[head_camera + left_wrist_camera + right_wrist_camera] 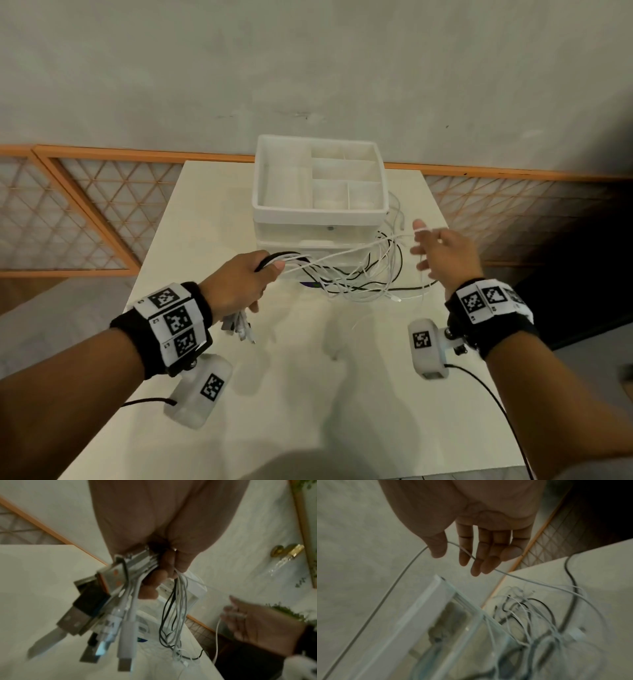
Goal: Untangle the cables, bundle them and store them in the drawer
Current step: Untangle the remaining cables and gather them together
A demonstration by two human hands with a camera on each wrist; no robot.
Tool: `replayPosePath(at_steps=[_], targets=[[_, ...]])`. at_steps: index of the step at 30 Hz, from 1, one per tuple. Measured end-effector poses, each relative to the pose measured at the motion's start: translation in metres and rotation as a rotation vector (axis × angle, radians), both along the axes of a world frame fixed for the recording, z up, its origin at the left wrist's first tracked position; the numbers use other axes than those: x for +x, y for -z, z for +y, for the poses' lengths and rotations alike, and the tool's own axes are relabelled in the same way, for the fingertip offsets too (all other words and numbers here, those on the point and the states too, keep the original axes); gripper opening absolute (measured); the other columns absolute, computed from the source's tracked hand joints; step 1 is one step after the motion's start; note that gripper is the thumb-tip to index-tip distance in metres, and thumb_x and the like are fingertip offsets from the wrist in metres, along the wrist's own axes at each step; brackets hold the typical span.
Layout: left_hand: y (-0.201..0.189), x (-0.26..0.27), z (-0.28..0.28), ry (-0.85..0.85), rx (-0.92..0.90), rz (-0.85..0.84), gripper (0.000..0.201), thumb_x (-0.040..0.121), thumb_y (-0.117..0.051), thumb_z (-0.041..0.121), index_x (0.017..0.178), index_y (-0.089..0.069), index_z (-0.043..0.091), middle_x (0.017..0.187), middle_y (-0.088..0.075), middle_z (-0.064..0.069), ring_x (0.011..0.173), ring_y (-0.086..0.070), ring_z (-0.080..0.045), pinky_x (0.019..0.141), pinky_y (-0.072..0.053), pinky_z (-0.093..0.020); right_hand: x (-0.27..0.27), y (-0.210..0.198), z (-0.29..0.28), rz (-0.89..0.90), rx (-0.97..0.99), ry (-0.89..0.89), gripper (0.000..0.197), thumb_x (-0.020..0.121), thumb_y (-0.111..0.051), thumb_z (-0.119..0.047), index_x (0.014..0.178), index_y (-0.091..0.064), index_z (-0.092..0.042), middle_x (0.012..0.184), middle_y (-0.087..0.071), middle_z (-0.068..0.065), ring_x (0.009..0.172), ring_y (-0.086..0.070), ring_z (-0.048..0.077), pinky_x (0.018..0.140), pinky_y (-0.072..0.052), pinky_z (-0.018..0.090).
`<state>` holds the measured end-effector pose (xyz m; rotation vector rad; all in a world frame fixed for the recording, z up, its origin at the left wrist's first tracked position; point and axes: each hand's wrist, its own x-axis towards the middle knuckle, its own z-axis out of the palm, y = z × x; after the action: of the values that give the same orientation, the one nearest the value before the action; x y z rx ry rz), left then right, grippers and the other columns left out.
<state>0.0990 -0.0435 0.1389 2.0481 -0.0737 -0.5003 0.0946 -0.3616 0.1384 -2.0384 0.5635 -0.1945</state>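
Observation:
My left hand (pixel 239 281) grips a bundle of white and black cables (pixel 363 281) above the table, in front of the drawer unit (pixel 318 219). Their USB plugs (pixel 102 615) hang below the fist (pixel 154 520), and the loose lengths (pixel 175 615) trail to a tangle on the table. My right hand (pixel 442 253) is raised at the unit's right with fingers straight. One white cable (pixel 402 572) lies across those fingers (pixel 484 547) and runs back to the tangle (pixel 530 615). The drawers look closed.
The white drawer unit has an open top tray with dividers (pixel 346 171). It stands at the far end of a small white table (pixel 291 394), against the wall. A black cable (pixel 421 286) reaches the table's right edge. Floor drops off on both sides.

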Motion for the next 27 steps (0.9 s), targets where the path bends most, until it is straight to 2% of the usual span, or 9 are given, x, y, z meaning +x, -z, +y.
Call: replayPosePath(at_steps=[5, 9, 13, 15, 17, 19, 22, 24, 27], targets=[[0.001, -0.003, 0.0, 0.018, 0.201, -0.092, 0.055, 0.088, -0.05, 0.064, 0.075, -0.046, 0.011, 0.054, -0.032, 0.005, 0.04, -0.027, -0.009, 0.048, -0.029, -0.027, 0.016, -0.053, 0.011, -0.258, -0.054, -0.103, 0.041, 0.08, -0.062, -0.07, 0.096, -0.065, -0.033, 0.104, -0.071, -0.009, 0.078, -0.072, 0.019, 0.068, -0.056, 0.035], [-0.001, -0.004, -0.001, -0.014, 0.338, -0.138, 0.059, 0.091, -0.045, 0.064, 0.075, -0.051, 0.008, 0.056, -0.041, 0.002, 0.046, -0.034, -0.015, 0.051, -0.033, -0.028, 0.027, -0.061, 0.013, -0.331, -0.083, -0.141, 0.034, 0.076, -0.069, -0.064, 0.091, -0.063, -0.034, 0.108, -0.071, 0.014, 0.082, -0.069, 0.04, 0.08, -0.056, 0.049], [-0.005, -0.006, 0.002, -0.028, 0.315, -0.187, 0.056, 0.091, -0.048, 0.061, 0.071, -0.054, 0.01, 0.053, -0.044, 0.007, 0.045, -0.038, -0.011, 0.05, -0.033, -0.026, 0.031, -0.023, -0.005, -0.118, -0.095, -0.185, 0.031, 0.073, -0.072, -0.058, 0.095, -0.062, -0.037, 0.103, -0.067, -0.019, 0.089, -0.072, 0.022, 0.091, -0.054, 0.049], [-0.007, -0.005, 0.005, -0.032, 0.291, -0.218, 0.055, 0.091, -0.05, 0.06, 0.071, -0.056, 0.009, 0.051, -0.043, 0.009, 0.043, -0.038, -0.008, 0.05, -0.032, -0.025, 0.025, 0.003, -0.019, 0.048, -0.186, -0.226, 0.031, 0.077, -0.073, -0.039, 0.106, -0.062, -0.039, 0.116, -0.068, -0.009, 0.096, -0.068, 0.022, 0.095, -0.051, 0.041], [-0.009, -0.004, 0.007, -0.022, 0.271, -0.233, 0.052, 0.092, -0.05, 0.059, 0.07, -0.057, 0.011, 0.046, -0.042, 0.012, 0.039, -0.038, -0.006, 0.051, -0.032, -0.024, 0.014, 0.024, -0.021, 0.23, -0.316, -0.316, 0.046, 0.08, -0.069, -0.019, 0.122, -0.059, -0.035, 0.124, -0.066, 0.004, 0.082, -0.062, 0.019, 0.081, -0.048, 0.029], [-0.01, -0.004, 0.006, 0.013, 0.257, -0.221, 0.051, 0.093, -0.048, 0.059, 0.07, -0.059, 0.014, 0.042, -0.039, 0.012, 0.037, -0.037, -0.005, 0.051, -0.032, -0.025, 0.003, 0.036, -0.01, 0.3, -0.379, -0.413, 0.057, 0.079, -0.067, -0.015, 0.13, -0.053, -0.035, 0.123, -0.065, 0.001, 0.074, -0.058, 0.014, 0.077, -0.044, 0.025], [-0.014, -0.005, -0.002, 0.064, 0.241, -0.2, 0.051, 0.096, -0.042, 0.058, 0.071, -0.064, 0.019, 0.052, -0.043, 0.008, 0.044, -0.04, -0.006, 0.058, -0.038, -0.027, -0.01, 0.03, 0.019, 0.193, -0.331, -0.534, 0.071, 0.077, -0.071, -0.015, 0.134, -0.042, -0.046, 0.104, -0.064, -0.007, 0.069, -0.057, 0.005, 0.077, -0.047, 0.026], [-0.02, -0.008, -0.012, 0.096, 0.213, -0.202, 0.051, 0.099, -0.039, 0.055, 0.073, -0.067, 0.021, 0.057, -0.046, 0.008, 0.049, -0.044, -0.005, 0.06, -0.038, -0.023, -0.021, 0.016, 0.046, 0.104, -0.265, -0.646, 0.084, 0.075, -0.075, -0.019, 0.142, -0.034, -0.05, 0.085, -0.061, -0.009, 0.06, -0.055, 0.001, 0.068, -0.044, 0.018], [-0.03, -0.013, -0.026, 0.183, 0.146, -0.223, 0.048, 0.102, -0.039, 0.045, 0.073, -0.068, 0.02, 0.054, -0.044, 0.008, 0.041, -0.044, -0.001, 0.048, -0.034, -0.011, -0.036, 0.007, 0.092, 0.043, -0.259, -0.794, 0.075, 0.077, -0.078, -0.039, 0.139, -0.038, -0.05, 0.06, -0.054, -0.011, 0.053, -0.052, 0.001, 0.06, -0.043, 0.016]])
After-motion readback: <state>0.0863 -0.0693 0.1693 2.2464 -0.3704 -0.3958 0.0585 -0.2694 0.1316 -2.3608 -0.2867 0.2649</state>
